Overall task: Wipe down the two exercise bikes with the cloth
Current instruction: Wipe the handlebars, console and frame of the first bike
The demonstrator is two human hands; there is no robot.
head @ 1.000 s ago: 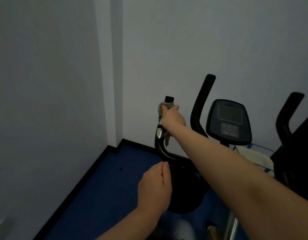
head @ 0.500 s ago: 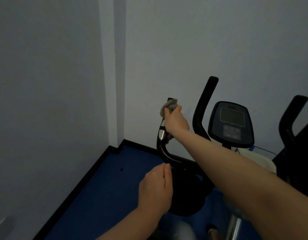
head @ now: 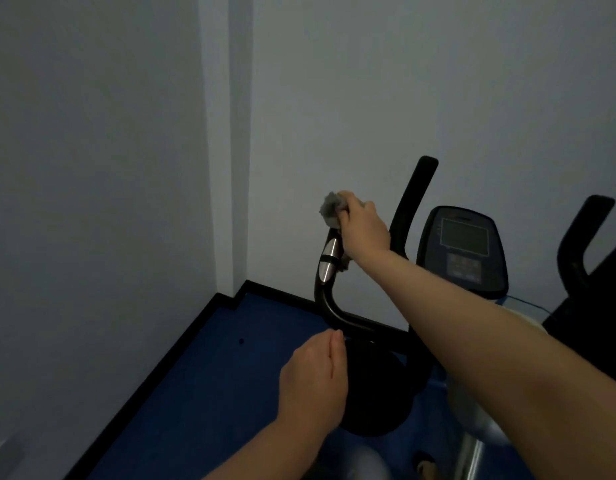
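Observation:
A black exercise bike stands in the corner, its left handlebar (head: pixel 325 292) curving upward with a silver sensor strip. My right hand (head: pixel 363 228) grips a grey cloth (head: pixel 331 209) wrapped over the top end of that handlebar. The bike's console (head: pixel 464 247) with a dark screen sits to the right, behind my forearm, and another upright grip (head: pixel 415 202) rises between them. My left hand (head: pixel 313 379) hovers lower down, near the handlebar's bend, fingers loosely together and holding nothing. A second black handlebar (head: pixel 583 244) shows at the far right.
Pale walls meet in a corner (head: pixel 227 168) on the left. Blue floor (head: pixel 202 382) with a black skirting runs below. The bike's round black housing (head: pixel 376 393) sits beneath the handlebar. A dark panel (head: pixel 601 306) stands at the right edge.
My right hand has slid the cloth up the handlebar until it covers the tip. My left hand has stayed in place.

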